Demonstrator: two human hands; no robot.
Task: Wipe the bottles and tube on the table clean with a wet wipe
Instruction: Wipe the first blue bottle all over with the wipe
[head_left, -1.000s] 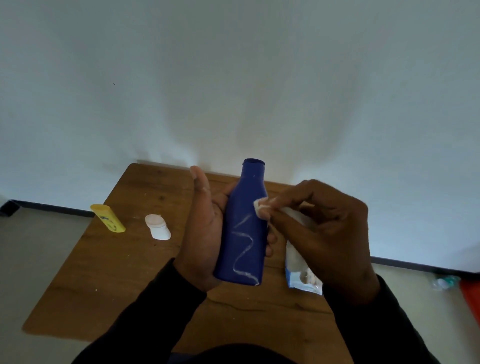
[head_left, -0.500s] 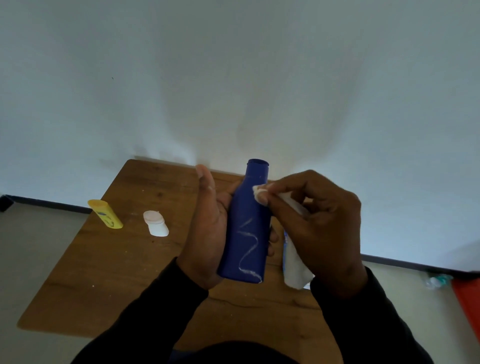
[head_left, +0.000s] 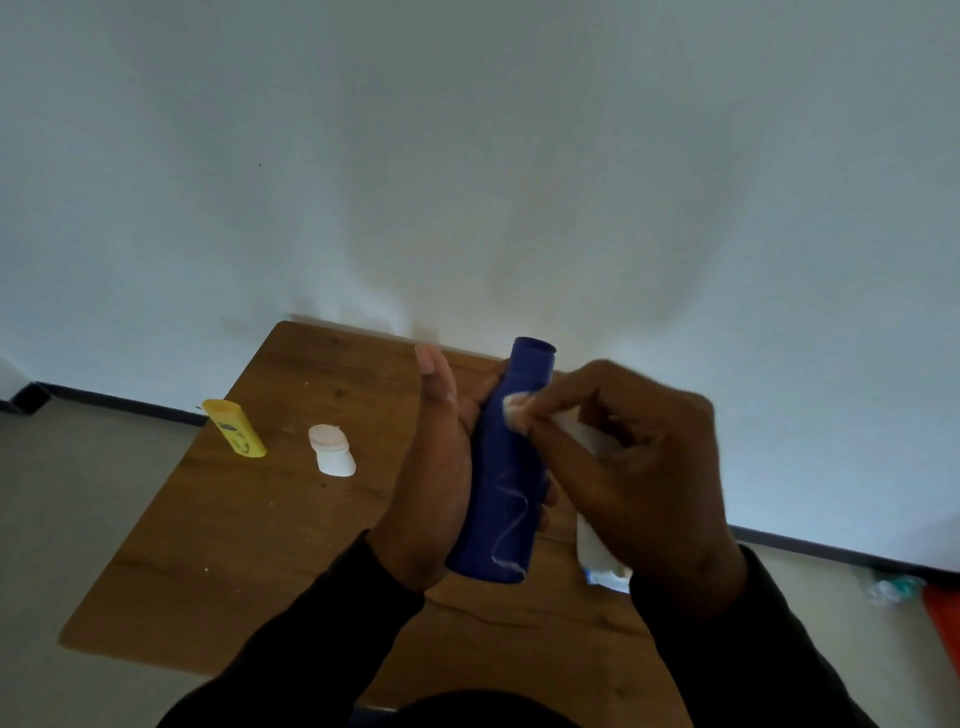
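**Blue bottle up off the table, wipe pressed to its shoulder**

Held upright above the wooden table (head_left: 208, 545): a dark blue bottle (head_left: 498, 499), neck tipped slightly away, open mouth at the top, a thin white squiggle running down the lower front. Cradled from the left by the left hand (head_left: 431, 499), thumb side stretched up along the bottle, fingertips curling round the far side and peeking out at the right edge. Pinched in the right hand (head_left: 623, 467): a bunched white wet wipe (head_left: 517, 410), squeezed between thumb and fingers and pressed against the bottle just below the neck. More of the wipe trailing back under the curled fingers. Dark sleeves on both arms.

Behind the right hand, partly hidden, a white pack with a blue edge (head_left: 597, 561), lying on the table. Further left, well apart from the hands, a small white bottle with a pinkish cap (head_left: 332, 451) on its side. Beyond that, near the left edge, a yellow tube (head_left: 235, 428), also lying down.
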